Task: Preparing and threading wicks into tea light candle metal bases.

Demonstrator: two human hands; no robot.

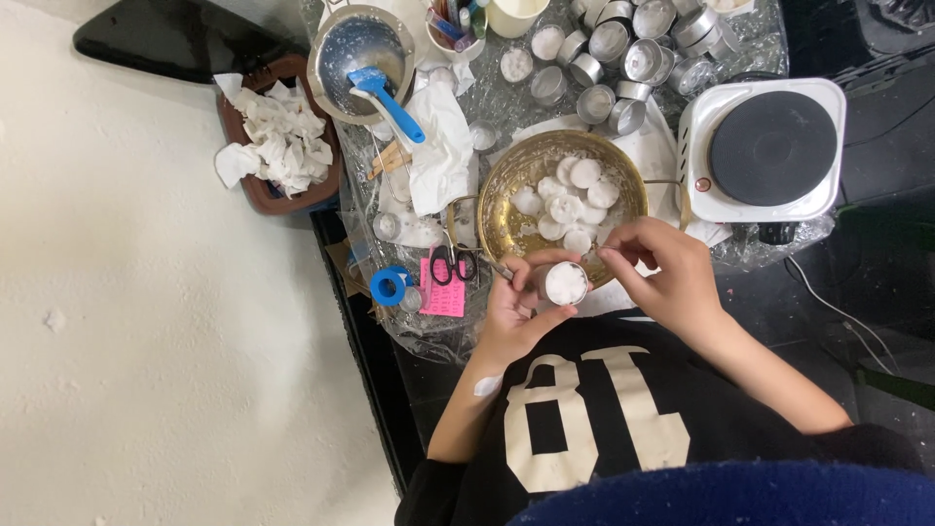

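Tealight, a small round white wax disc in a thin silver metal cup (565,282), sits pinched in the left hand (516,310), just in front of the black shirt. Right hand (670,278) has fingertips closed near the cup's rim, maybe on a wick, can't really tell. Looks light, and the thin cup probably dents easily, so I'd hold it by the sides. Just beyond: brass bowl (506,190) of loose wax discs, red-handled scissors (450,263), empty cups (623,54), white hotplate (769,146).
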